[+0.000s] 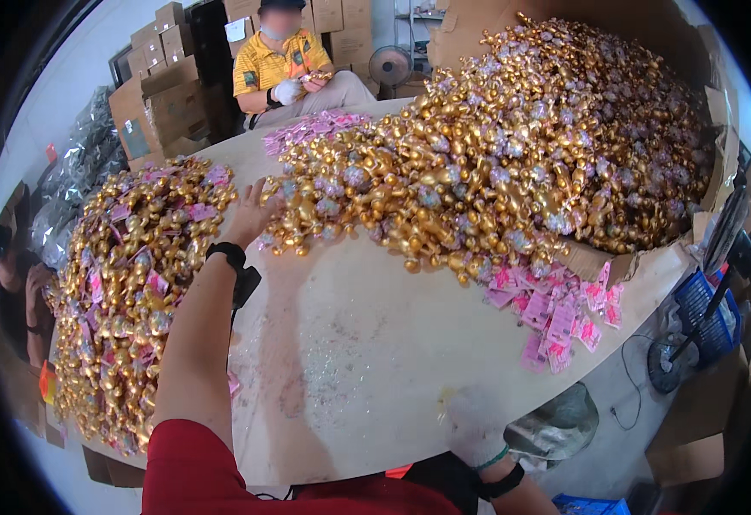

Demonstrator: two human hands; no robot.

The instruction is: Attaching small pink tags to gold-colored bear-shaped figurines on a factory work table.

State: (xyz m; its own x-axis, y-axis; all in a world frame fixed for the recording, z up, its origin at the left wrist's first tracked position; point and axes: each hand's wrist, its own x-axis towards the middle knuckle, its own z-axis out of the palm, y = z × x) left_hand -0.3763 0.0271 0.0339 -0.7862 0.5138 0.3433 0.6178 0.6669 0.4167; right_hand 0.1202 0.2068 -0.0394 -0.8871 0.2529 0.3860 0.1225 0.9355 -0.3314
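My bare left hand (251, 212) reaches far over the table, its fingers outstretched at the near left edge of a large heap of small shiny gold figurines (444, 172) with glittery, clear-looking round parts. Nothing shows in its grasp. Low by the table's front edge is my right hand (476, 429) in a pale glove, blurred, so its fingers cannot be made out. To the left of my left forearm lies a second heap of gold figurines (127, 283) with pink cards among them. Loose glitter (333, 378) is scattered over the pale tabletop (375, 318) between my hands.
Pink cards (556, 313) lie at the right, with more pink cards (315, 129) at the far side. A co-worker (285, 64) sits across, handling a small item; another person (15, 292) is at far left. Cartons (165, 107), a fan (390, 66) and a blue basket (708, 313) stand around.
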